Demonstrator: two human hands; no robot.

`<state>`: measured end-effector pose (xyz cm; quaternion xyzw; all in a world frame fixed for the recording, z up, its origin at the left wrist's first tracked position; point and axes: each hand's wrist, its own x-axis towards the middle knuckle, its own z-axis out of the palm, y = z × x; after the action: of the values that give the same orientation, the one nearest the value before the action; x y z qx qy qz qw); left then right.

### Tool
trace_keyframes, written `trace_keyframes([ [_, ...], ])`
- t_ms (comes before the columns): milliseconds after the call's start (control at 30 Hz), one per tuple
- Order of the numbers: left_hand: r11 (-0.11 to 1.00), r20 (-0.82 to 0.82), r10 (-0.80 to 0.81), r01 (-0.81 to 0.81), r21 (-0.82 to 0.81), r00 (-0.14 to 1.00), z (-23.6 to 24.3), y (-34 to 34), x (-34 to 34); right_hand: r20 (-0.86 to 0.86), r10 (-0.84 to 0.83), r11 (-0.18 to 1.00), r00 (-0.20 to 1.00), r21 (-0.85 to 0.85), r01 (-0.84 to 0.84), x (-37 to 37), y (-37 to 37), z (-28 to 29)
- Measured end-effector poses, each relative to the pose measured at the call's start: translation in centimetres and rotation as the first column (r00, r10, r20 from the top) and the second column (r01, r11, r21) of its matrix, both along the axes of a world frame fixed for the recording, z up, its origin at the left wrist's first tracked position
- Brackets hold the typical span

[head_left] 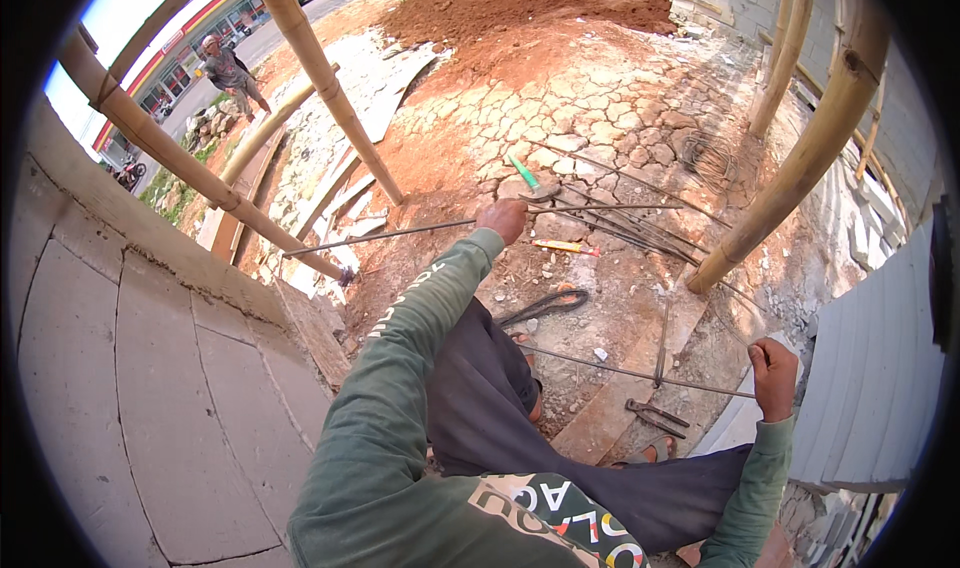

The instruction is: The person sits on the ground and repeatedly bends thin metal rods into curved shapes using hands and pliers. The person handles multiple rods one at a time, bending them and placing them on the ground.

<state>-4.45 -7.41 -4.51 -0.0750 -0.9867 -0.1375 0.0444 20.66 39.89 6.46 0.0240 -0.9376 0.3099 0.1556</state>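
My left hand [503,220] is closed around a thin steel rod [385,236] that sticks out on both sides of the fist. Lower right, my right hand [773,378] grips the end of another thin rod [640,372], which runs leftward low over the ground to near my foot. Just beyond my left hand lies a tool with a green handle [523,173] and a dark head. A slim yellow-and-orange item [566,247] lies to its right. Metal pincers [657,418] rest near my right foot, and a dark looped bundle [545,306] lies between the hands.
Several loose rods [630,230] lie ahead on cracked soil, with a wire coil [710,158] beyond. Bamboo poles stand left [320,78] and right [800,158]. A block wall [150,368] borders the left; grey panels [875,368] the right. Another person [232,76] stands far left.
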Motion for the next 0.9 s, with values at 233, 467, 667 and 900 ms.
trace_keyframes([
  [233,0.961,0.094,-0.092,0.064,0.269,0.991,0.3,6.1,-1.6,0.127,0.117,0.992,0.985,0.042,-0.123,-0.8,-0.5,-2.8],
  [467,0.947,0.094,-0.184,0.151,0.284,0.978,0.1,9.5,-2.3,0.212,0.09,0.994,0.973,0.041,-0.101,-1.4,-0.3,-3.0],
  [667,0.985,0.191,-0.116,0.088,0.15,0.975,-1.2,10.3,-3.4,0.234,0.092,0.994,0.968,0.043,-0.105,-1.3,0.2,-3.1],
  [900,0.993,0.209,-0.119,0.111,0.048,0.971,-3.2,9.5,-4.5,0.255,0.092,0.993,0.962,0.048,-0.107,-1.3,0.8,-3.3],
])
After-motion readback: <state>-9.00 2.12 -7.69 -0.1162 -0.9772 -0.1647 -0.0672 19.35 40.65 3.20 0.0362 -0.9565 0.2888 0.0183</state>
